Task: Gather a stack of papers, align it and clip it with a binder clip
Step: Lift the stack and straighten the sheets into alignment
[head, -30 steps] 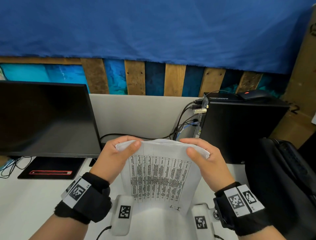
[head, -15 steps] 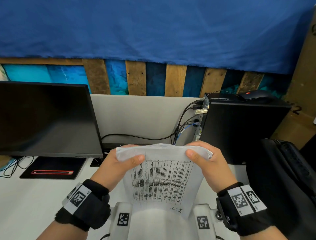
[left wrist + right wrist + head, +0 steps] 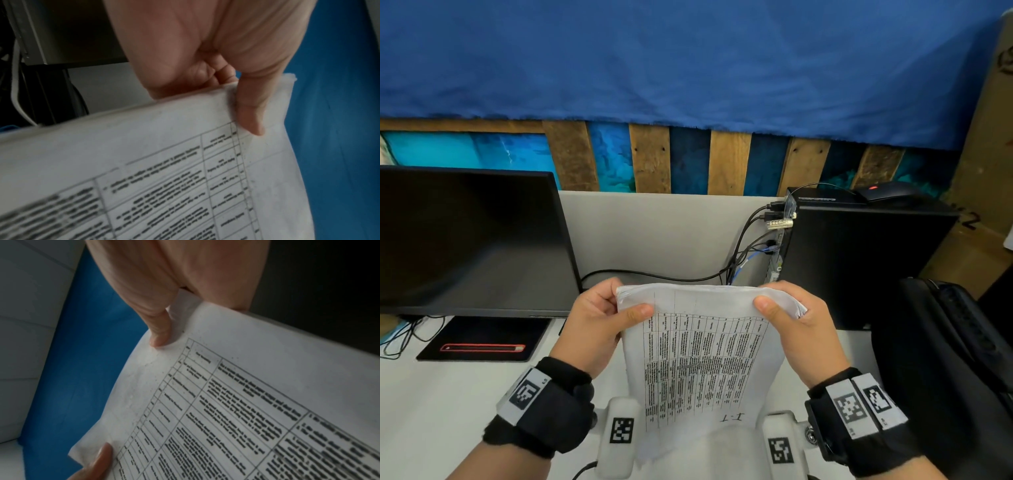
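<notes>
Head view: the stack of papers [image 3: 705, 349] is being held upright, pinched at its top corners by the left hand [image 3: 594, 329] and the right hand [image 3: 804, 335].

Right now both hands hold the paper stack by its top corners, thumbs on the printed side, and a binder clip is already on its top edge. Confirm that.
Not quite: no binder clip is on the stack. The head view shows the left hand and right hand pinching the paper stack at its top corners, thumbs on the printed side, with the top edge bare.

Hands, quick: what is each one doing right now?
Left hand: closed, thumb and fingers pinching the paper stack at its top left corner.
Right hand: closed, pinching the stack's top right corner.
</notes>
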Demonstrator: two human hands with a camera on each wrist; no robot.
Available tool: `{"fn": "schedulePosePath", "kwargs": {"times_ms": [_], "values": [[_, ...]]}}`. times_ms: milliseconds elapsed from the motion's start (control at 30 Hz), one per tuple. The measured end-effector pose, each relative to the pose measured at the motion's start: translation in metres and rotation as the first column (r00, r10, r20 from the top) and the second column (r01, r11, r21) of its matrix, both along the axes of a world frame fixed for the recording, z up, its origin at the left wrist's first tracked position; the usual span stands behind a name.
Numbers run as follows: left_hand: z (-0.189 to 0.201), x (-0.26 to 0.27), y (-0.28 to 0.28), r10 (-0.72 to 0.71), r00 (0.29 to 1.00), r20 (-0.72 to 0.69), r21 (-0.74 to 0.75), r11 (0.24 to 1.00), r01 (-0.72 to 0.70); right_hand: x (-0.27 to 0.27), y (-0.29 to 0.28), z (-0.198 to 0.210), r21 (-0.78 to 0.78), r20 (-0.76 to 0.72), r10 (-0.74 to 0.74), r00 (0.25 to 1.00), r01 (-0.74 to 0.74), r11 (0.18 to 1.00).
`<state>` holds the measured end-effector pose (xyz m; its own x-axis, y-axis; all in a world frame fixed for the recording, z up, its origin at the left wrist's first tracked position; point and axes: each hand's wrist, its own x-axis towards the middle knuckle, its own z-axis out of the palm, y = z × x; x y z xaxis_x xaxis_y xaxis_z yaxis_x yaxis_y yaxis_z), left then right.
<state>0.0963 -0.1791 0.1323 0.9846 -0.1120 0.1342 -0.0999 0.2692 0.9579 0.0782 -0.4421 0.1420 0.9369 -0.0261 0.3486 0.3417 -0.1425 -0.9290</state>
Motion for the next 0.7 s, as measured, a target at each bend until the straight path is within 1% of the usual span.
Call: {"fn": "schedulePosePath", "kwargs": {"times_ms": [33,167,267,433,533,600,700], "values": [[0.002,0.0,0.0,-0.041,0.999,-0.004,-0.012,0.999,0.041,0.0,0.001,0.001,-0.002,0.01,-0.001,1.0,0.001,1.0],[0.015,-0.004,-0.006,-0.224,0.973,-0.061,0.025,0.974,0.226,-0.002,0.003,0.001,-0.042,0.031,0.004,1.0,-0.002,0.999],[0.02,-0.006,-0.011,-0.273,0.96,-0.065,0.081,0.957,0.277,-0.004,0.003,-0.001,-0.065,0.031,-0.009,0.999,0.011,0.998],[0.017,-0.008,-0.015,-0.208,0.978,0.002,0.225,0.953,0.203,-0.007,0.003,-0.002,-0.077,0.033,-0.017,0.999,0.019,0.997],[0.019,-0.009,-0.016,-0.158,0.984,0.081,0.229,0.964,0.135,-0.009,0.005,0.001,-0.1,0.056,-0.026,0.998,0.031,0.995],[0.022,-0.011,-0.017,-0.122,0.984,0.134,0.237,0.967,0.088,-0.01,0.006,0.005,-0.068,0.059,-0.02,0.998,0.024,0.997],[0.022,-0.013,-0.019,-0.106,0.979,0.175,0.254,0.965,0.059,-0.012,0.007,0.01,-0.026,0.041,0.005,0.999,-0.004,1.0]]}}
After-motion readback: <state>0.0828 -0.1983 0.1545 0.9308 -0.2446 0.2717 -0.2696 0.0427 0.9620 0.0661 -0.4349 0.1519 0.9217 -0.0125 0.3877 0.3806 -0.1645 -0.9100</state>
